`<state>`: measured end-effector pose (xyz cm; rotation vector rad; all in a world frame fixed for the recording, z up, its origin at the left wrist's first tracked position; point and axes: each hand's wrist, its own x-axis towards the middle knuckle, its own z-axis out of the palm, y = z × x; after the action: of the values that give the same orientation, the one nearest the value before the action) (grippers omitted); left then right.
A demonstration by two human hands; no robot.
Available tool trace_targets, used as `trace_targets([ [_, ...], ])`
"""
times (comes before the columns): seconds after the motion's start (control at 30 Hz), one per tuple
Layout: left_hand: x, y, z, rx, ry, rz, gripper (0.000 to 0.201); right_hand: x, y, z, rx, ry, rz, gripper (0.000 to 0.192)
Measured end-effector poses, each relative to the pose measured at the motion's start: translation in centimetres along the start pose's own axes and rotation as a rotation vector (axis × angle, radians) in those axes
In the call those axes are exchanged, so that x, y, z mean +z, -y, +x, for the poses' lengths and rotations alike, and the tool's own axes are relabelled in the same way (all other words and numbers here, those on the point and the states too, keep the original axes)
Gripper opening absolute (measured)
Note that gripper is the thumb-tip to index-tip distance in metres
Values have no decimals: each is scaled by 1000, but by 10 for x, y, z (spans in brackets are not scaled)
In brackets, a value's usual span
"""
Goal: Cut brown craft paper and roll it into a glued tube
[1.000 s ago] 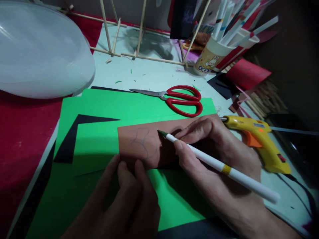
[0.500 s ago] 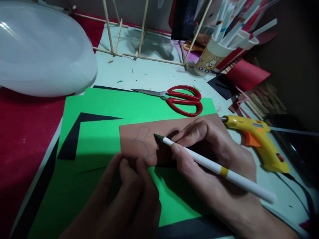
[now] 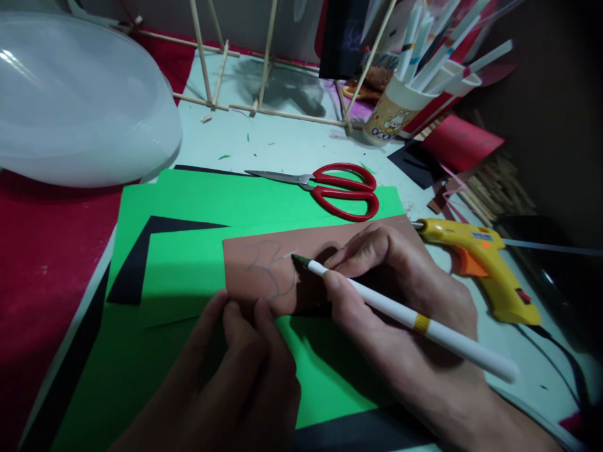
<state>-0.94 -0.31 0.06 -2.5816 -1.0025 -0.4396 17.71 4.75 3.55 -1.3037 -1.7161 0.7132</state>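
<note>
My desk [image 3: 292,147] here: green paper [image 3: 198,201], red scissors [image 3: 336,187], yellow glue gun [image 3: 485,263], pen cup [image 3: 400,110], stick frame [image 3: 264,107].

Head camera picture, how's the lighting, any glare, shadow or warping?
Head view: dim and vignetted at the right edge; glare on the clear plastic dome; both hands, left hand and right hand, shadow the brown paper; wide-angle bending at edges.
</note>
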Motion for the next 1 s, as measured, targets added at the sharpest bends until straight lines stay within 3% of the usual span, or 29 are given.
trace_targets([
  [0.13, 3, 0, -1, -7, -31, -32, 31, -2, 0, 1, -58, -35, -50, 18],
  [0.37, -1, -5, 1, -31, -4, -41, 28, -6, 3, -6, 1, -31, -39, 19],
  [0.5, -4, -4, 2, -18, 49, 1, 27, -10, 6, -10, -15, 11, -33, 18],
  [0.7, -4, -1, 4, 7, 16, 27, 33, -11, 8, -18, -1, 91, 11, 17],
  [1.0, -10, -1, 6, 4, 77, -6, 31, -2, 8, -15, 127, 127, 179, 18],
])
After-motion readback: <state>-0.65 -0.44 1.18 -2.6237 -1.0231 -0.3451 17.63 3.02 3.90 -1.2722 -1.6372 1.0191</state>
